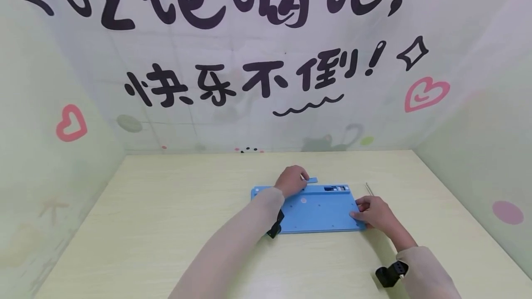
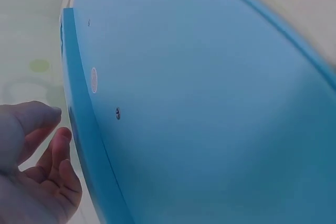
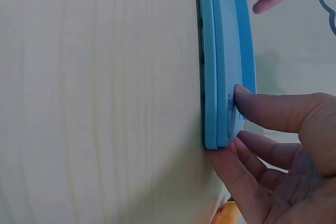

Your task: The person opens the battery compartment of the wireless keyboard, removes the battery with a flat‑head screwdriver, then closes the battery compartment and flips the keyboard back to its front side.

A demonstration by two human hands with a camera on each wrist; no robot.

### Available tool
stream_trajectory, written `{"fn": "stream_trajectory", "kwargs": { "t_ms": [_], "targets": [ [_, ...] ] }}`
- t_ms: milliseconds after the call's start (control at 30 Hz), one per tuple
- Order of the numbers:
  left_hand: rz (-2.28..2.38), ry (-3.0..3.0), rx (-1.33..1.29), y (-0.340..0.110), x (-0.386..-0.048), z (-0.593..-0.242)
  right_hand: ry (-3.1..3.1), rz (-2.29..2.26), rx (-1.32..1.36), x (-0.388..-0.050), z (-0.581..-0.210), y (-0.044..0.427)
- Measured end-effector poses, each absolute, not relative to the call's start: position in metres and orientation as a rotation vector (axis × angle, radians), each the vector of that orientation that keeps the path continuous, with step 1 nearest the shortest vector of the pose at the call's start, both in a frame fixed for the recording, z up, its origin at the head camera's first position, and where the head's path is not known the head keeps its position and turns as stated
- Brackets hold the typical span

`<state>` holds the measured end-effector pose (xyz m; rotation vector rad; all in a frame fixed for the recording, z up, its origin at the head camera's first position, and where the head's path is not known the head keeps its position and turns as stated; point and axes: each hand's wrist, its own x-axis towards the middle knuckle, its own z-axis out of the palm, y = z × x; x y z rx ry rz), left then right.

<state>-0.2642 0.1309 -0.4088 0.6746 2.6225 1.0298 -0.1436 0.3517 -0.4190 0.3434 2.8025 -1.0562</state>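
Note:
A blue keyboard (image 1: 320,213) lies on the table with its screwed underside up, its small compartment (image 1: 335,188) uncovered near the back right. Just behind its back edge is a small blue piece (image 1: 312,180). My left hand (image 1: 292,181) hovers at that edge beside the small piece; in the left wrist view the hand (image 2: 39,166) has loosely bent fingers with nothing visible between them. At the keyboard's right edge my right hand (image 1: 374,213) grips it; in the right wrist view the thumb of this hand (image 3: 283,156) presses the underside and fingers reach below the corner (image 3: 223,142).
A thin metal shaft (image 1: 369,189) points out behind my right hand, and an orange object (image 3: 227,213) shows below that hand in the right wrist view. The pale wooden table (image 1: 145,225) meets a printed wall (image 1: 232,128) at the back and side walls left and right.

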Motion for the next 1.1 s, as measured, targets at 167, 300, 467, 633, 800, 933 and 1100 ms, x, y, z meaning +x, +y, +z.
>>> {"fn": "stream_trajectory", "kwargs": {
  "t_ms": [167,300,467,633,800,933,1100],
  "targets": [
    [1.014,2.621,0.699,0.126,-0.26,-0.407,2.804,-1.058,0.346,-0.144,-0.419,0.352],
    [1.021,2.608,0.721,0.123,-0.255,-0.407,2.796,-1.052,0.355,-0.145,-0.419,0.352],
    [1.028,2.607,0.74,0.12,-0.249,-0.406,2.792,-1.05,0.365,-0.146,-0.419,0.352],
    [1.032,2.627,0.73,0.119,-0.245,-0.407,2.803,-1.038,0.358,-0.146,-0.419,0.352],
    [1.074,2.618,0.703,0.118,-0.243,-0.41,2.807,-1.04,0.358,-0.145,-0.419,0.351],
    [1.108,2.608,0.676,0.117,-0.243,-0.412,2.801,-1.05,0.363,-0.145,-0.419,0.352],
    [1.111,2.594,0.628,0.118,-0.24,-0.411,2.797,-1.066,0.373,-0.145,-0.421,0.352]
  ]
}}
